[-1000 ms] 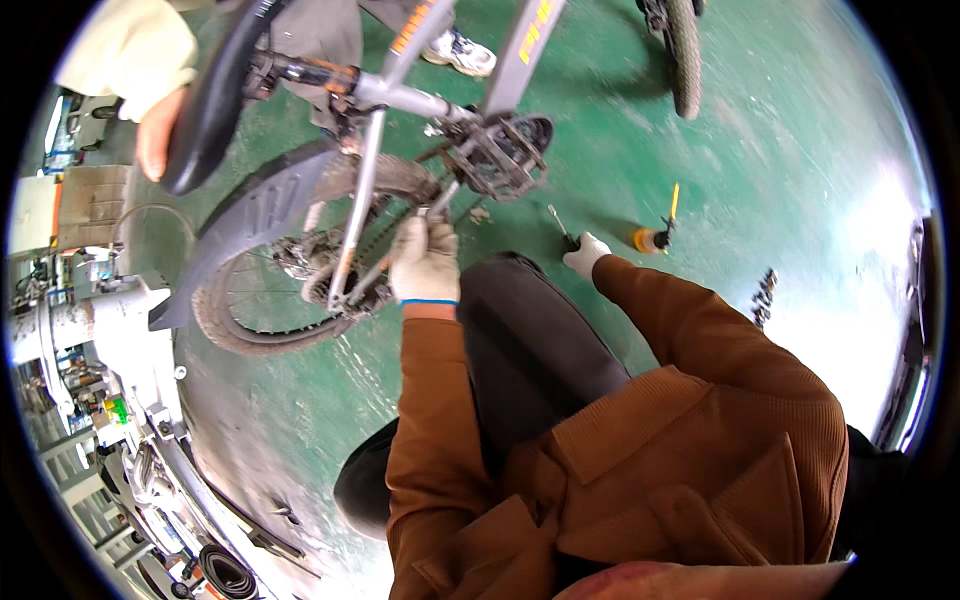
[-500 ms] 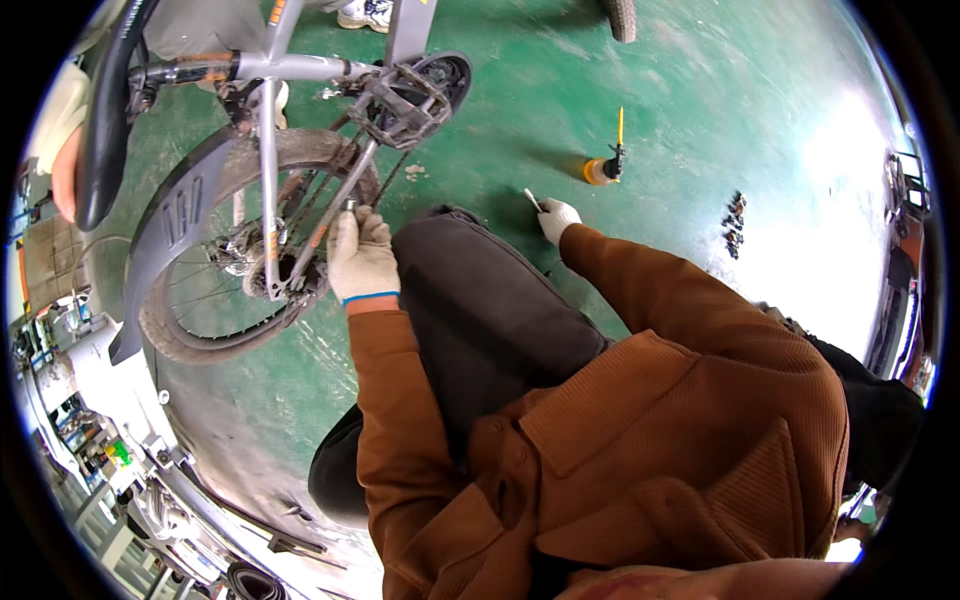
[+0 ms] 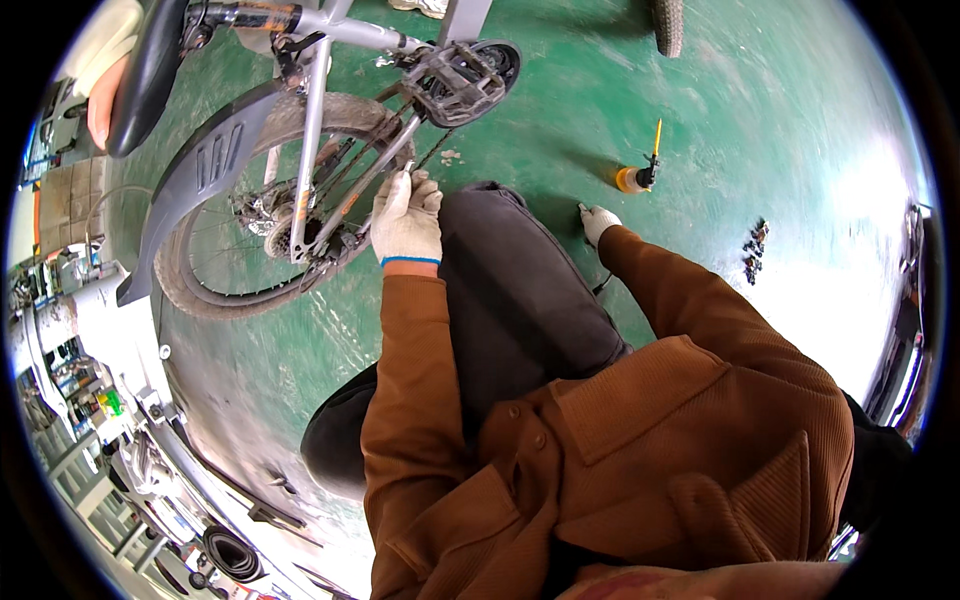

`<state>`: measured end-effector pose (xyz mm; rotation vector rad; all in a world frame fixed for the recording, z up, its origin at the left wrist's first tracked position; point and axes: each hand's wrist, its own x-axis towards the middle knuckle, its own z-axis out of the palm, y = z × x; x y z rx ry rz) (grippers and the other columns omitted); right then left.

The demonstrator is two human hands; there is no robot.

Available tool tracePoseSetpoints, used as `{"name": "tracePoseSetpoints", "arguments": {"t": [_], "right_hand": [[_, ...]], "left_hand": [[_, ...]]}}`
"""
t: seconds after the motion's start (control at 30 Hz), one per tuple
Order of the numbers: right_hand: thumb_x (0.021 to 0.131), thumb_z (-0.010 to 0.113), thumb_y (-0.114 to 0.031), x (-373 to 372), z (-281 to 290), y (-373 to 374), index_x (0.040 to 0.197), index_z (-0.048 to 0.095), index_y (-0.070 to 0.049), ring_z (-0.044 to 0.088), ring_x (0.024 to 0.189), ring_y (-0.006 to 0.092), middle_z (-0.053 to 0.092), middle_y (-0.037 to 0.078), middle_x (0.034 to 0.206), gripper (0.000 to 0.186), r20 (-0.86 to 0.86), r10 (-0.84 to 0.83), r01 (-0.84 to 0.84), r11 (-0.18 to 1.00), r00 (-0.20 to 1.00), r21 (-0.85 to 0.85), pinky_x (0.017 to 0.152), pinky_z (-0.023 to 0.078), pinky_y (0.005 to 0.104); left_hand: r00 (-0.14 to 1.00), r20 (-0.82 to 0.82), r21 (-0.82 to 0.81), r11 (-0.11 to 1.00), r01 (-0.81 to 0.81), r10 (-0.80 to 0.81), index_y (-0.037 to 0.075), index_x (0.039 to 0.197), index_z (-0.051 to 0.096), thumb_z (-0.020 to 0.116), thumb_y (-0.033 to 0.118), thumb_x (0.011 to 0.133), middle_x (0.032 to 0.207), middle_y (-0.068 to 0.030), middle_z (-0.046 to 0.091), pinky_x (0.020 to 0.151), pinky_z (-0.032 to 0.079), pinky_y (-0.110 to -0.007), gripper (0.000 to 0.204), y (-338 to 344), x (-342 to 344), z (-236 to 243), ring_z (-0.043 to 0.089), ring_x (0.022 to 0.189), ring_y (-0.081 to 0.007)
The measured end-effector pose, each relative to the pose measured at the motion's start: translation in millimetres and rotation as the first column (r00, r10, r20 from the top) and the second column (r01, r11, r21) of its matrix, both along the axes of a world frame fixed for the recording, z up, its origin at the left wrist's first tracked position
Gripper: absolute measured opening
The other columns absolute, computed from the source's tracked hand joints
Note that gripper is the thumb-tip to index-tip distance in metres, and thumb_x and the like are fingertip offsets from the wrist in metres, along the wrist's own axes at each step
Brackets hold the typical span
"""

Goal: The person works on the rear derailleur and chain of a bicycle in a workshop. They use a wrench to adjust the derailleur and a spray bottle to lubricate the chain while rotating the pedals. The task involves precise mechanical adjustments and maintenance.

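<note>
Two gloved hands: left hand [image 3: 405, 222] on bicycle frame [image 3: 372, 178].

Orange oil bottle [image 3: 634, 178] on green floor [image 3: 780, 130].

A single head-worn fisheye view looks steeply down from above the person's brown jacket [image 3: 640, 450] and dark-trousered knee [image 3: 510, 280], close to the body. It faces forward over the green floor [image 3: 780, 130], with the bicycle's rear wheel [image 3: 250, 250] at upper left. Straight lines bow toward the round black rim. No second view shares the scene.
</note>
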<state>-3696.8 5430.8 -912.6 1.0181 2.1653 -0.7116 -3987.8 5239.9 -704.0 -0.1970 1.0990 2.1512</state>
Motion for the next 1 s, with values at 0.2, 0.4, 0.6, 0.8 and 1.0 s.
{"name": "tracePoseSetpoints", "arguments": {"t": [0.2, 0.4, 0.6, 0.8, 1.0], "right_hand": [[0.112, 0.034, -0.034, -11, -10, -7, 0.132, 0.063, -0.001, 0.067, 0.117, 0.0415, 0.067, 0.024, 0.129, 0.048, 0.009, -0.106, 0.106, 0.994, 0.994, 0.007, 0.099, 0.055, 0.0482], [0.111, 0.034, -0.043, 7, -65, 7, 0.127, 0.065, 0.001, 0.065, 0.12, 0.0433, 0.068, 0.026, 0.128, 0.056, 0.004, -0.067, 0.067, 0.997, 0.998, 0.04, 0.103, 0.052, 0.0492], [0.108, 0.042, -0.029, 32, -53, -3, 0.135, 0.062, -0.005, 0.069, 0.112, 0.0404, 0.07, 0.025, 0.121, 0.042, -0.054, 0.097, -0.093, 0.994, 0.994, 0.065, 0.096, 0.056, 0.0476], [0.105, 0.053, -0.033, -19, 72, -12, 0.121, 0.063, -0.004, 0.067, 0.102, 0.0449, 0.069, 0.028, 0.104, 0.035, -0.412, -0.222, 0.186, 0.975, 0.884, -0.126, 0.085, 0.054, 0.0504], [0.107, 0.051, -0.036, -130, 235, -23, 0.113, 0.065, -0.002, 0.066, 0.095, 0.0467, 0.07, 0.026, 0.096, 0.037, -0.795, -0.064, 0.074, 0.997, 0.603, -0.024, 0.084, 0.053, 0.0513]], "left_hand": [[1.0, 0.019, -0.001, 1.0, -0.011, 0.011, 0.004, 0.112, 0.063, 0.064, 0.012, 0.104, 0.101, -0.0149, 0.071, 0.069, 0.056, -0.033, 0.011, -1, 3, -1, 0.068, 0.081, -0.0229], [0.999, 0.038, 0.03, 0.999, -0.019, 0.018, 0.004, 0.113, 0.062, 0.065, 0.011, 0.103, 0.099, -0.0153, 0.07, 0.068, 0.057, -0.033, 0.012, 8, 3, 6, 0.069, 0.08, -0.0231], [0.997, 0.046, 0.064, 0.996, -0.06, 0.057, 0.004, 0.112, 0.062, 0.066, 0.008, 0.101, 0.099, -0.0162, 0.071, 0.069, 0.059, -0.034, 0.012, 1, 1, 6, 0.07, 0.081, -0.0246], [0.999, 0.026, 0.144, 0.989, 0.026, -0.03, 0.002, 0.117, 0.062, 0.065, 0.005, 0.1, 0.105, -0.0197, 0.07, 0.074, 0.062, -0.038, 0.018, -10, -3, 8, 0.071, 0.088, -0.029], [1.0, 0.023, 0.198, 0.98, -0.019, 0.014, 0.002, 0.126, 0.059, 0.062, 0.006, 0.102, 0.111, -0.0213, 0.068, 0.09, 0.061, -0.048, 0.024, 15, 11, 20, 0.07, 0.105, -0.0353]]}}
